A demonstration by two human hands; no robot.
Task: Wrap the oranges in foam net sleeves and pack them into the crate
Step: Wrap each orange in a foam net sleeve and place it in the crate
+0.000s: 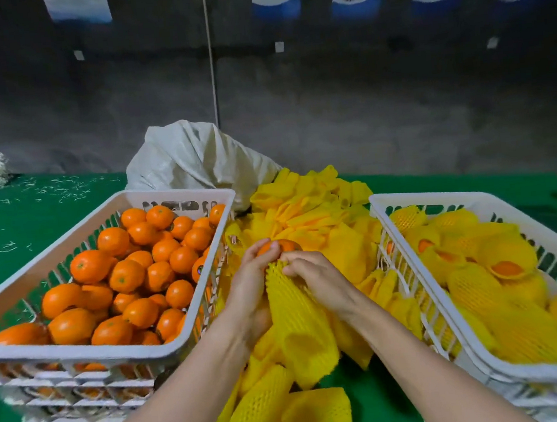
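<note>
- While an orange (pixel 287 244) is held in the curled fingers of the left grip (pixel 253 280), it is kept above the sleeve pile (pixel 304 208), between the two crates.
- The mouth of a foam net sleeve (pixel 300 316) is pinched by the right grip (pixel 316 278), touching the orange.
- Bare oranges (pixel 118 278) are kept in the left crate (pixel 80 351); wrapped oranges (pixel 504 268) are laid in the right crate (pixel 437 197).

Dim, soft overhead light, dark murky wall (pixel 328 105), slight motion blur, wide-angle bending at edges.
</note>
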